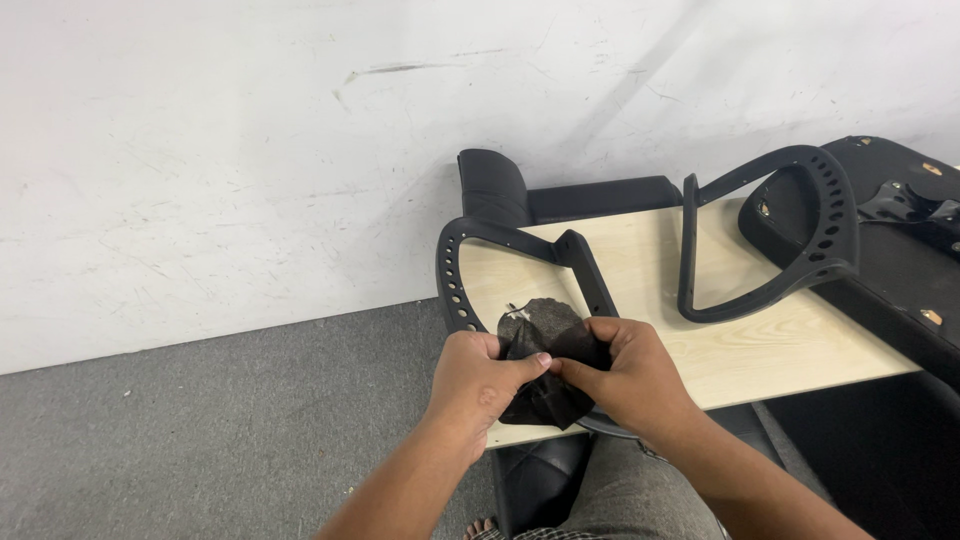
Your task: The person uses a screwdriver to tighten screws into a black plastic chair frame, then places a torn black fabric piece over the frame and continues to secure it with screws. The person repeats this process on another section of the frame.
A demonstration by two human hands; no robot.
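Now black cloth between both grips.

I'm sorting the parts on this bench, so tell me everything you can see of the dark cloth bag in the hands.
The dark cloth bag is small, black to dark grey, of thin soft fabric, crumpled with its mouth upward. The left hand and right hand pinch it from both sides, above the near edge of the pale wooden board, in front of a black plastic armrest frame.

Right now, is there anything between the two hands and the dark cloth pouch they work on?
Nothing visible. The left hand and right hand both grip the dark cloth pouch directly, over the near black armrest frame on the wooden board.
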